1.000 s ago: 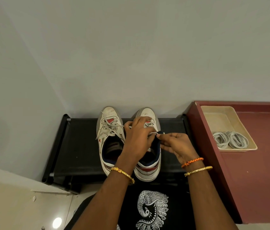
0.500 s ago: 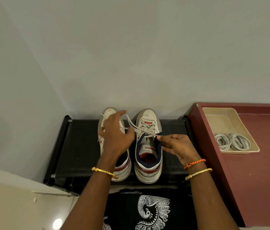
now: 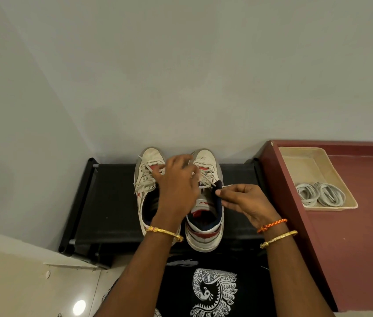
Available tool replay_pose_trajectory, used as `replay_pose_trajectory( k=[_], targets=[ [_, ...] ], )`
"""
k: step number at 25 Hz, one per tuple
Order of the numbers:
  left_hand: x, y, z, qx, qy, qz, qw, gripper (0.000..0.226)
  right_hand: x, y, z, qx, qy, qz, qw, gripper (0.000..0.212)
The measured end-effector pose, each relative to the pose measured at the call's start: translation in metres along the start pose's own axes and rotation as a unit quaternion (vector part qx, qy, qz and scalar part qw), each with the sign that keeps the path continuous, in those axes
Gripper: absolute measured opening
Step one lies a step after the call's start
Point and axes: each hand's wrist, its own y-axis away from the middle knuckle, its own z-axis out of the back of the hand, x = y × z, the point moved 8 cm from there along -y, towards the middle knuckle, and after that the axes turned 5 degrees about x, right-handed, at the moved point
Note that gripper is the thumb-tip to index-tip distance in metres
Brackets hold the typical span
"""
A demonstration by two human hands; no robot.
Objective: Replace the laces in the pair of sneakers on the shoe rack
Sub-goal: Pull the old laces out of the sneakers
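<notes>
From the head camera, two white sneakers [image 3: 205,202] stand on the black shoe rack [image 3: 112,202]. The left hand [image 3: 177,186] covers the laces [image 3: 145,179], its grip unclear. The right hand [image 3: 245,200] pinches a lace end. Coiled new laces [image 3: 320,194] lie in a beige tray [image 3: 304,161] on the red cabinet [image 3: 364,236].

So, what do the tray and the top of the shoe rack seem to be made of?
The tray looks like plastic, beige and matte: thin moulded walls with rounded corners, though the look does not fully settle it. The rack top looks like black fabric, a flat dull sheet stretched between black tubes with grey connectors; whether the tubes are metal or plastic I cannot tell.
</notes>
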Motion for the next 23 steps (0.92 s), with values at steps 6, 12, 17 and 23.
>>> replay_pose_trajectory(
  k=[6,12,17,23],
  targets=[
    [0.093,0.037,0.065,-0.230,0.152,0.344,0.898,0.028,0.004,0.001,-0.001,-0.025,0.014,0.011,1.000,0.026],
    [0.039,0.023,0.021,0.002,0.028,0.161,0.986,0.065,0.040,0.004,-0.028,-0.104,0.360,0.247,0.894,0.025],
    [0.010,0.021,-0.020,0.098,-0.004,0.102,0.990,0.033,0.034,0.000,-0.055,-0.125,0.560,0.216,0.790,0.023],
    [0.009,0.021,-0.020,0.060,0.007,0.090,0.994,0.018,0.047,0.010,-0.043,-0.183,0.488,0.257,0.814,0.008]
  ],
)
